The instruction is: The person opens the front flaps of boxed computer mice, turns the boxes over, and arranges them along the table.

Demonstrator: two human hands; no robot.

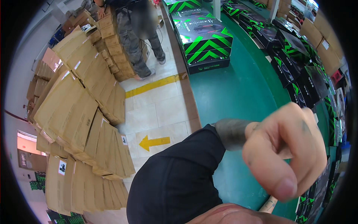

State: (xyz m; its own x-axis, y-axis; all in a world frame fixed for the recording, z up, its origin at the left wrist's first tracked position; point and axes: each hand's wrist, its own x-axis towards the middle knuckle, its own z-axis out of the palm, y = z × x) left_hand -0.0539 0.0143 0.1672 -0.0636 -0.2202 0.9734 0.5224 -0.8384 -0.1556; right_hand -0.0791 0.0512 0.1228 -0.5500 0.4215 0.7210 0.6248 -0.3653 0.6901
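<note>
My left hand (287,149) is raised close in front of me, above the green work surface (238,97). Its fingers curl inward in a loose fist, and no object shows in them. The arm, in a black short sleeve (175,175), bends at the elbow. Dark tattooing covers part of its forearm. Low in the picture a small piece of a tattooed forearm (269,204) shows, likely my right; its hand is out of view. Nearest beyond my left hand are black boxes with green markings (292,78) in a row.
A stack of black-and-green boxes (207,41) stands on the far part of the green surface. Tall stacks of brown cartons (67,108) line the left. Between them runs a tiled floor (141,115) with a yellow arrow (154,142). A person (136,33) stands at the far cartons.
</note>
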